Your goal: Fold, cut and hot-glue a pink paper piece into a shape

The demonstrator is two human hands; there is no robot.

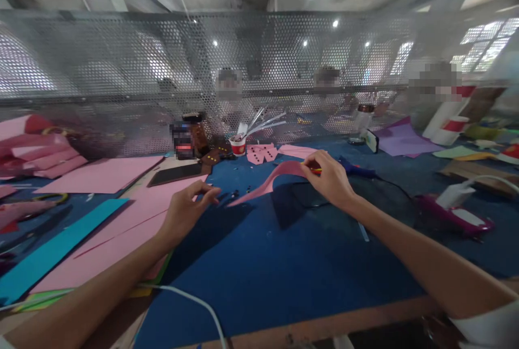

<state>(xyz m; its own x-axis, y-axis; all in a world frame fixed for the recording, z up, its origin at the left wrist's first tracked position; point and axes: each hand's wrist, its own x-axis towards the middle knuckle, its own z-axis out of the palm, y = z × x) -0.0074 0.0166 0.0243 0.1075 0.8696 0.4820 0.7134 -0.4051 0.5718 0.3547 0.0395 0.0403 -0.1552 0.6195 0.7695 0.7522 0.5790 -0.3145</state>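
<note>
My right hand (330, 178) pinches one end of a curved pink paper strip (270, 182) above the blue tabletop (259, 268). Something yellow and red shows between its fingers. The strip's other end droops toward the left and narrows to a point. My left hand (188, 208) is just left of that tip, apart from it, over pink sheets (133, 219); its fingers are bent and slightly apart, with nothing seen in them. Tiny dark bits (235, 194) lie between my left hand and the strip. Behind stands a pink piece with black dots (261, 153).
A paper cup (238, 145) with clear strips, a phone (176, 173) and a jar (197, 132) stand at the back. A blue glue gun (357, 169) and purple power strip (454, 216) are on the right. A teal strip (60, 246) lies left; a white cable crosses the front.
</note>
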